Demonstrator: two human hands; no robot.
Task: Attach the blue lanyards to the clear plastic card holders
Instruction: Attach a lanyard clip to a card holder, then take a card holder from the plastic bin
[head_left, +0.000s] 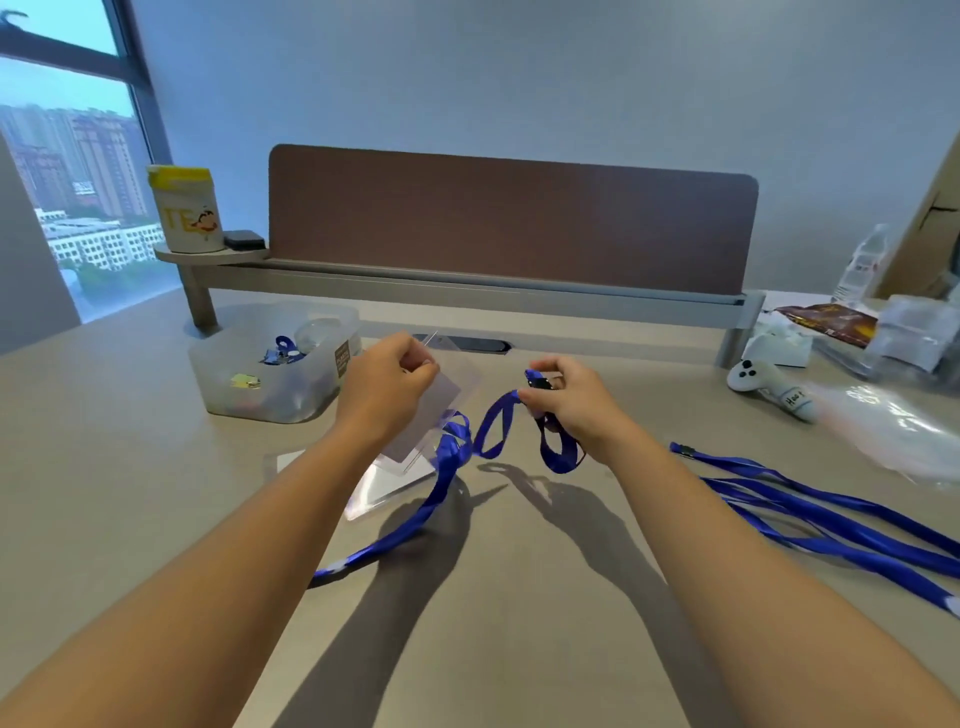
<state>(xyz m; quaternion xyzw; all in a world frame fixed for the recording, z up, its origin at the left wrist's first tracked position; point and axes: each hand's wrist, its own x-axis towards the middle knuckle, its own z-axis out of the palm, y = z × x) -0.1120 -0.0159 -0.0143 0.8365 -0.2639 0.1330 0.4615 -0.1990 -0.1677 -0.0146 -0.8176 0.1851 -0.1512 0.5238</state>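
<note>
My left hand (387, 382) pinches the top edge of a clear plastic card holder (441, 410) and holds it tilted above the table. My right hand (569, 397) grips a blue lanyard (493, 431) near its black clip (540, 383), a short way right of the holder. The lanyard loops down between my hands and trails across the table toward the lower left. Another clear holder (387, 486) lies flat on the table under the raised one.
A translucent plastic bin (311, 400) with small items stands at the left. Several more blue lanyards (810, 514) lie at the right. A white controller (769, 387), plastic bags (904, 431) and packets sit at the far right. A brown divider panel (514, 223) closes the back.
</note>
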